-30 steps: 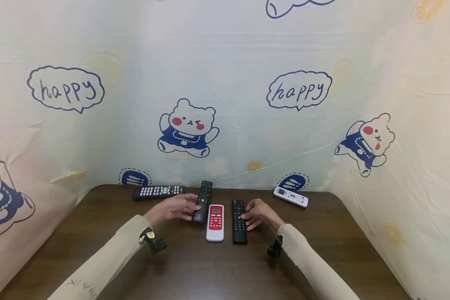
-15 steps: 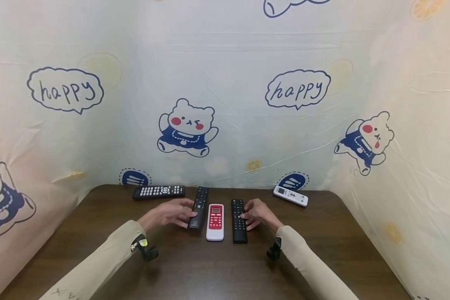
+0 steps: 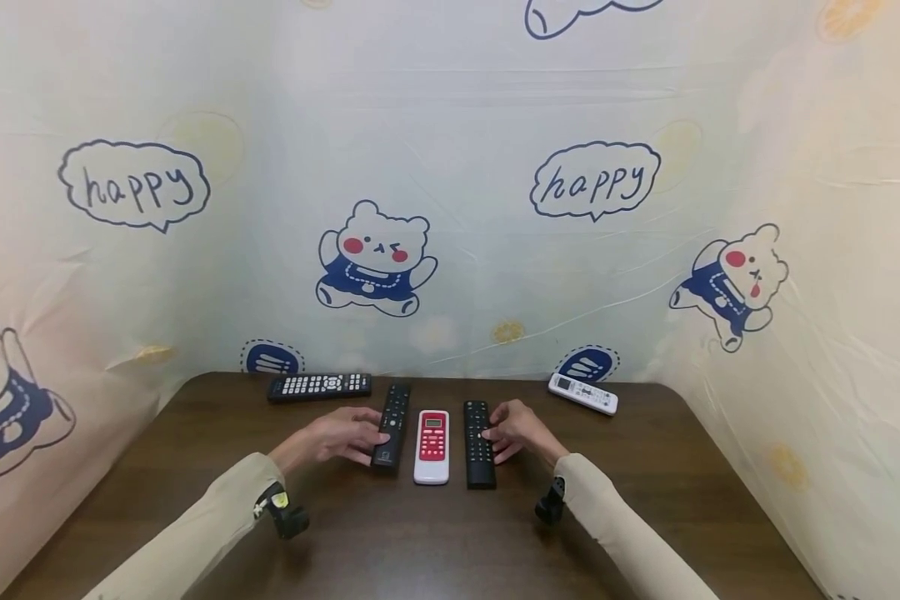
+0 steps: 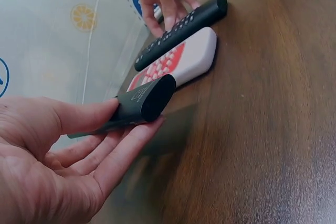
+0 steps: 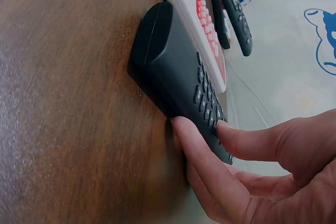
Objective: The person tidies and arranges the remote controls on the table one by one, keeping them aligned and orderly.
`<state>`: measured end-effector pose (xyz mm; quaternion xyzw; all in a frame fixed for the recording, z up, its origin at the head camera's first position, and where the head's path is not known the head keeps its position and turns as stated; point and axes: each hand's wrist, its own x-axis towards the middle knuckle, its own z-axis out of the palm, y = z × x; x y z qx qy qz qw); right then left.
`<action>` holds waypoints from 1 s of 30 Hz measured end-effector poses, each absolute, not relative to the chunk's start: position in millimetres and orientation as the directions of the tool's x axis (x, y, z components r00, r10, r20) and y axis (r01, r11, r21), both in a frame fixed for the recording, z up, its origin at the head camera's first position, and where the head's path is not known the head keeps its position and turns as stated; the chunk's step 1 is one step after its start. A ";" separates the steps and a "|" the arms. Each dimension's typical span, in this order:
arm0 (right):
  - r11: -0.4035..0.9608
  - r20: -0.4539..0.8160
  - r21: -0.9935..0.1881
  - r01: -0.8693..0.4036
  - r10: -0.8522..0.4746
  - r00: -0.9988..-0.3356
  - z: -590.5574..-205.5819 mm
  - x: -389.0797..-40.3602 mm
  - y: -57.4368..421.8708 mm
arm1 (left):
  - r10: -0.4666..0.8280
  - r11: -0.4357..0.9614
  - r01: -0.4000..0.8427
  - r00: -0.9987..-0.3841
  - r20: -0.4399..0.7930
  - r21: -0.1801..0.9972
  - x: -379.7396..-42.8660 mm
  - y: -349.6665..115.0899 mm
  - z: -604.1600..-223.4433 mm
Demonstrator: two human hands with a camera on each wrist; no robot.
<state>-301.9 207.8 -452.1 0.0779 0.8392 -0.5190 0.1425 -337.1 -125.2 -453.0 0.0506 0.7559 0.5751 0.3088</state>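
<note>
My left hand [image 3: 342, 433] pinches a slim black remote control [image 3: 392, 427], thumb on top and fingers beneath. In the left wrist view this remote [image 4: 144, 98] is held a little off the table, its shadow below. To its right a white remote with a red button panel [image 3: 431, 446] lies lengthwise on the table. My right hand [image 3: 521, 429] holds a second black remote [image 3: 480, 446] by its right edge. In the right wrist view the thumb presses on the buttons of that remote [image 5: 178, 72], and fingers reach along its side; its near end appears to rest on the table.
A wide black remote with pale buttons [image 3: 319, 386] lies sideways at the back left of the brown table [image 3: 435, 550]. At the back right lies a small white remote [image 3: 582, 393], set at a slant. A printed curtain [image 3: 480, 275] stands directly behind the table.
My left hand has moved the slim black remote left and toward me, away from the red and white one. My right hand and its remote have hardly moved.
</note>
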 end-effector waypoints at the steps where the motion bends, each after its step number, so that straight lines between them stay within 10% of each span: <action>1: 0.447 -0.321 -0.850 0.278 -0.021 -0.947 -451.6 -301.5 208.0 | 0.432 0.333 -0.273 -0.807 -0.404 0.902 -336.3 -125.7 -453.2; 30: 0.468 -0.361 -0.831 0.301 -0.041 -0.932 -451.2 -307.1 207.6 | 0.336 0.543 -0.060 -0.899 -0.282 0.838 -310.3 -113.9 -455.2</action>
